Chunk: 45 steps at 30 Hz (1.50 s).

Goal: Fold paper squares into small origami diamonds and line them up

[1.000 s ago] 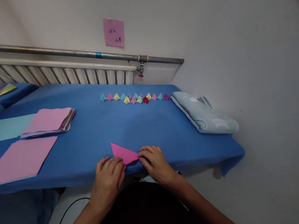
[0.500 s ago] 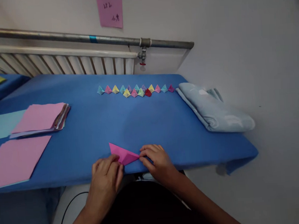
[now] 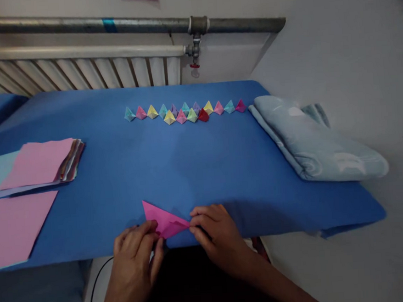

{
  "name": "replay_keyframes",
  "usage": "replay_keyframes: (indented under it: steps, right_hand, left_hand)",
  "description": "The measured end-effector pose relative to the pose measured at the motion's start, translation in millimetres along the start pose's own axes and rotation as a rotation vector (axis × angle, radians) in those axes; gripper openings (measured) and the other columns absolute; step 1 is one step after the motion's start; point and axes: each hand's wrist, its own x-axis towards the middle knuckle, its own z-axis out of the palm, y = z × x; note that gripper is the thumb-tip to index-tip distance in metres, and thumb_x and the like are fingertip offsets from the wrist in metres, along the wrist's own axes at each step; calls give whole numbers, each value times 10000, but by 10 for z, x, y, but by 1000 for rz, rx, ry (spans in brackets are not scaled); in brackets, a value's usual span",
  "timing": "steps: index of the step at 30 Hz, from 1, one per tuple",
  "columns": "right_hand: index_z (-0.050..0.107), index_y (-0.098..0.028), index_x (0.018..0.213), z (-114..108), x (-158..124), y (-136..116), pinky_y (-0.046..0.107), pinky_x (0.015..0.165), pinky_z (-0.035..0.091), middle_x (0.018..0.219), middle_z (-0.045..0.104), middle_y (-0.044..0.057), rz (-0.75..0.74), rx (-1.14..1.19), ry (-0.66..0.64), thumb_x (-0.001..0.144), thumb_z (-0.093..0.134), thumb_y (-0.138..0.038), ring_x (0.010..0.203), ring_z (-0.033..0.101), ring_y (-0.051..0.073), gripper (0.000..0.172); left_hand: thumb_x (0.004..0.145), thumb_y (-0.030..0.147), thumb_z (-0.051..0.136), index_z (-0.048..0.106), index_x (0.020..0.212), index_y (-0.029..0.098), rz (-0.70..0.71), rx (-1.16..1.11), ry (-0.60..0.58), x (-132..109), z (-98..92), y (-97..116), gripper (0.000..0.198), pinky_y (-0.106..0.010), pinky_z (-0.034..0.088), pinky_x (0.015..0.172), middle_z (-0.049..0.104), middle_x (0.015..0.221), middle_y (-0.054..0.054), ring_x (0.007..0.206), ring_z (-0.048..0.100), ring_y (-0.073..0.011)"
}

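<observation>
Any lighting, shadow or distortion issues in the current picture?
Head view: dim, without strong glare; head view: soft shadows on the blue tablecloth, including beside the right hand; head view: upper-right corner darkened, folded blanket apparently stretched; head view: magenta paper edges readable.

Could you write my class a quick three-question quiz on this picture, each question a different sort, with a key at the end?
1. True or false: the left hand and the right hand both touch the bright pink paper.
2. Where does the pale blue folded cloth lie?
A. Left of both hands
B. Between the hands
C. Right of both hands
3. How many small folded shapes make up the nearer, shorter row?

Key: 1. True; 2. C; 3. Four.
</observation>
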Motion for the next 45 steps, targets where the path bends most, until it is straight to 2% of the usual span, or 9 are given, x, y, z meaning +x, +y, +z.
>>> replay_keyframes:
  steps: [6,21,45]
  right_hand:
    - [616,-205,845,-48,51,-10,350,795,342,1012,661,36,13,-42,-64,887,554,-161,878,576,183,87]
    - [602,-193,815,-37,74,-1,342,744,329,971,653,41,9,-14,-5,928,488,-192,817,555,176,161]
    - [592,-185,784,-42,115,-5,347,741,339,968,640,57,56,-3,-11,873,538,-156,826,553,188,108]
  left_hand:
    - [904,178,488,573,902,189,-10,1,-12,22,-15,8,86,-404,374,866,648,1040,-89,940,590,-219]
    - [886,196,506,558,847,199,-82,-24,-52,54,-27,18,65,-407,392,826,636,1033,-82,929,584,-235]
    - [888,271,470,576,821,205,-195,-15,-113,110,-17,34,142,-403,424,774,634,972,-72,902,604,-244]
